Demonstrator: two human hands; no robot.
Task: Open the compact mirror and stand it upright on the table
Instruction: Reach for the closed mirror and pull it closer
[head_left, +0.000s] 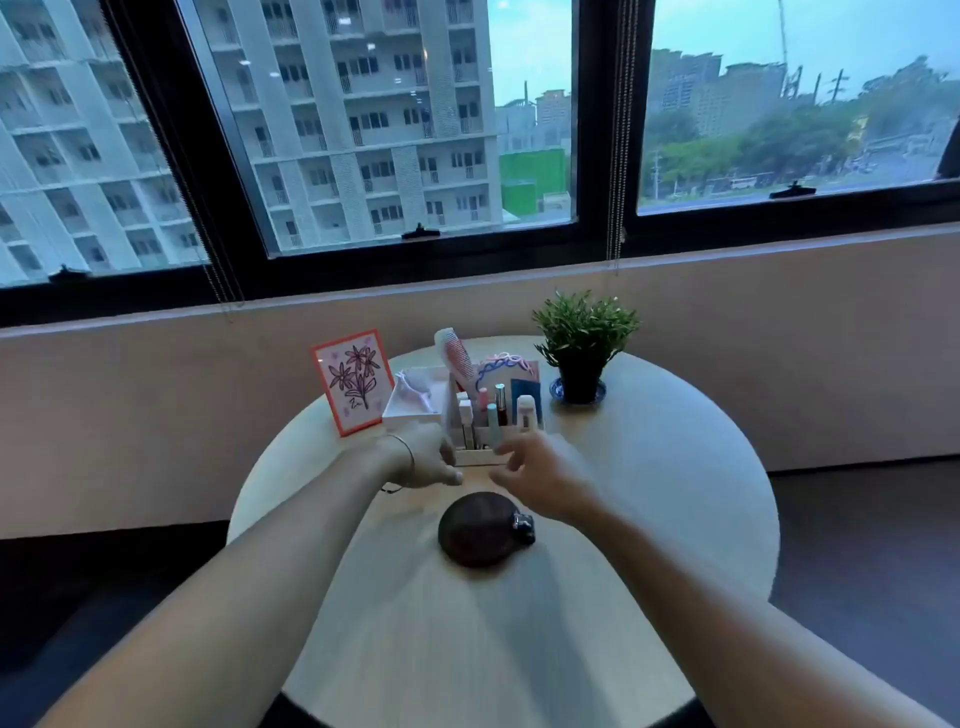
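A round dark-brown compact mirror lies flat and closed on the pale round table, with a small black clasp on its right side. My left hand hovers just beyond it to the left, fingers loosely curled, holding nothing. My right hand hovers beyond it to the right, fingers spread and blurred. Neither hand touches the mirror. Both hands are close to the front of the white organiser.
A white organiser with cosmetics and a pink comb stands behind the hands. A framed flower card leans at the back left. A potted plant stands at the back right. Behind the table are a low wall and windows.
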